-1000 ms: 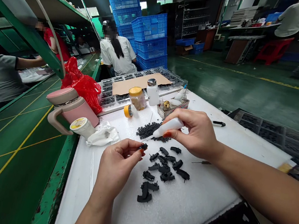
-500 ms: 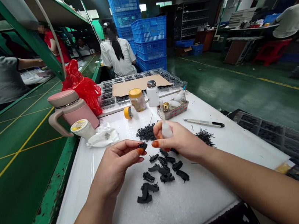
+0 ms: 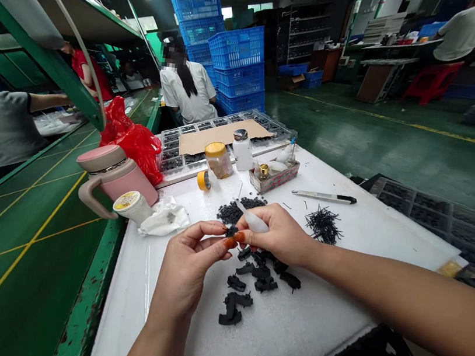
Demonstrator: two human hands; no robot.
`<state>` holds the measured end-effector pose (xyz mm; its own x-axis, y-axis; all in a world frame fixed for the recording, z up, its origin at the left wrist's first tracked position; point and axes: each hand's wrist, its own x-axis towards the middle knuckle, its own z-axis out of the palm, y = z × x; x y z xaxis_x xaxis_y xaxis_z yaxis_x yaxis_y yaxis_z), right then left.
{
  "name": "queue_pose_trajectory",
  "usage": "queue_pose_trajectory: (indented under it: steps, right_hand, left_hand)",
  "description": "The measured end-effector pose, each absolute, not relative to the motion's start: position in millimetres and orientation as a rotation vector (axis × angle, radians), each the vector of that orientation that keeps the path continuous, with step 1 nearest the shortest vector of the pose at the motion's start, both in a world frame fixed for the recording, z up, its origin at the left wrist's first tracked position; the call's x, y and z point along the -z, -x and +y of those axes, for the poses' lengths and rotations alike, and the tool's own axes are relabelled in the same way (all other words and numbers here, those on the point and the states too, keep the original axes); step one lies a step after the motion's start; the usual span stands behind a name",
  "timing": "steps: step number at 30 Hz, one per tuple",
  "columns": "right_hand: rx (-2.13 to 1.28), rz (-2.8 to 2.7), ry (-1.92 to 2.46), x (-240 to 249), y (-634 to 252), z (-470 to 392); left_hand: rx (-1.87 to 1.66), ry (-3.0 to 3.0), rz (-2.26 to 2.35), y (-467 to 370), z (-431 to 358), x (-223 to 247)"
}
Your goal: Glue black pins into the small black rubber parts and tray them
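Between thumb and fingertips, my left hand (image 3: 190,260) pinches a small black plastic part (image 3: 230,232). My right hand (image 3: 276,230) meets it there, its thumb and finger at the same part, while a white squeeze bottle with a thin nozzle (image 3: 255,219) is tucked in its grip. The nozzle points up and left, away from the part. Below the hands lie several curved black parts (image 3: 266,283) with pins sticking out. Behind are a heap of small black rings (image 3: 228,211) and, to the right, a pile of thin black pins (image 3: 323,224).
A craft knife (image 3: 324,196), a small box of bottles (image 3: 275,177), a yellow-lidded jar (image 3: 218,160) and a pump bottle (image 3: 242,150) stand farther back. A pink flask (image 3: 118,176) and white cloth (image 3: 165,218) are at left. Compartment trays (image 3: 456,223) sit at right.
My right hand has come left and down to meet my left hand at the black part. The bottle has tipped from upright to slanted, uncovering the pin pile.
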<state>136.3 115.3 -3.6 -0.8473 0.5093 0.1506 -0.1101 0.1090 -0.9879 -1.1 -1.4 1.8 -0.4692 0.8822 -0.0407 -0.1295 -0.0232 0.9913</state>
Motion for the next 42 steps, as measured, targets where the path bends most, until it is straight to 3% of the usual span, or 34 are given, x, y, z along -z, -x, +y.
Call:
queue_pose_trajectory:
  steps: [6,15,23,34,42]
  right_hand:
    - [-1.940,-1.877,0.278,3,-136,116]
    - [-1.806,-1.831,0.553,2,-137,126]
    - [-1.744,-1.713,0.531,-8,-144,149]
    - [-1.276,-2.021,0.519,-7,-150,141]
    - [-1.182,-2.070,0.517,-5,-149,144]
  left_hand:
    - [-1.600,-0.785,1.497,-2,0,-4]
    - [-1.574,-0.735,1.556,3,-2,-12]
    - [-1.726,-0.815,1.739,25,-1,-2]
    - [-0.469,-2.016,2.301,11,41,8]
    - [-0.370,-2.085,2.343,12,46,20]
